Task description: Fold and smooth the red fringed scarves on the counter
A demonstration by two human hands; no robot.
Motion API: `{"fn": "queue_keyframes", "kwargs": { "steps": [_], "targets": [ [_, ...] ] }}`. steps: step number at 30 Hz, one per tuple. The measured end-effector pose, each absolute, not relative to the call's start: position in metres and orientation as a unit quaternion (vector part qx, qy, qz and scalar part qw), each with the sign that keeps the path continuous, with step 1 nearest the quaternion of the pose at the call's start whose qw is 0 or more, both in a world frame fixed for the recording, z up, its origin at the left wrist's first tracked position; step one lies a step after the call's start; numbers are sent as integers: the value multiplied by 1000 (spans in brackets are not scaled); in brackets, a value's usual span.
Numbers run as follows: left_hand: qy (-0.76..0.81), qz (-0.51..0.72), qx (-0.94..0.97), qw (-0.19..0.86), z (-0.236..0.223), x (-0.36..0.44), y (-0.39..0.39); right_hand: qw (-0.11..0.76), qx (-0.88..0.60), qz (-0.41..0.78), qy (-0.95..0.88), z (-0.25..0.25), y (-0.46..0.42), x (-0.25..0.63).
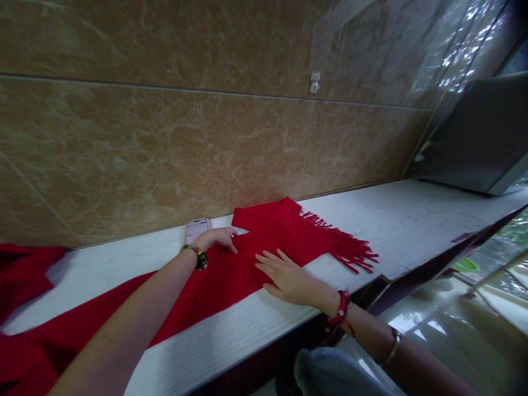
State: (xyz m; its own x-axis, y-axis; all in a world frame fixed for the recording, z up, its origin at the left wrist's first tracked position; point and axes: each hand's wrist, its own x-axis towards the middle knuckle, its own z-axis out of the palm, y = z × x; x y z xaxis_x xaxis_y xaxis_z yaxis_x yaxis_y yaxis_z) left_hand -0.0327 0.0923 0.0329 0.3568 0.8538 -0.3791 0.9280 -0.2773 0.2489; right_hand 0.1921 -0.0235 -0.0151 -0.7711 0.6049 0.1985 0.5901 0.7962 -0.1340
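A red scarf (pixel 231 280) lies along the white counter, its fringed end (pixel 355 245) towards the right and the other part running off to the lower left. Near the upper edge of the scarf is my left hand (pixel 218 238), palm down, with thumb and fingers apart. A small gap between folds shows white counter just beyond its fingertips. My right hand (pixel 286 278) rests on the scarf near its front edge, fingers stretched and spread. Behind the left wrist a phone (pixel 196 229) with its screen lit lies against the wall, partly covered by that wrist.
The white counter (pixel 396 214) runs along a brown tiled wall (pixel 165 148). More red cloth (pixel 25 275) lies at the far left. A large dark grey box-like object (pixel 474 132) stands at the right end. Below the front edge, a shiny floor and a green basin (pixel 466 265) show.
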Motion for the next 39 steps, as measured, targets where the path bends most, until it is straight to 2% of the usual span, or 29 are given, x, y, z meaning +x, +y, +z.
{"fn": "queue_keyframes", "kwargs": {
  "steps": [4,9,18,22,27,30,34,39],
  "targets": [
    [567,-115,787,214,33,-34,87,90,-243,86,-962,-14,-25,179],
    [558,-121,797,197,43,-46,84,89,-242,97,-961,-15,-25,180],
    [601,-94,790,81,38,-43,88,98,-243,113,-959,-12,-30,181],
    [596,-41,801,35,33,-37,64,95,-249,111,-957,-7,-30,180],
    [536,79,836,-90,6,-45,-4,104,-264,94,-954,-5,-31,172],
    [498,45,866,-31,-10,-64,-40,82,-252,101,-959,-8,-31,170],
    [499,-14,865,47,-10,-84,-61,67,-248,102,-961,-7,-30,168],
    [471,13,881,32,-2,-80,-67,107,-268,72,-955,-3,-28,159]
  ]
}}
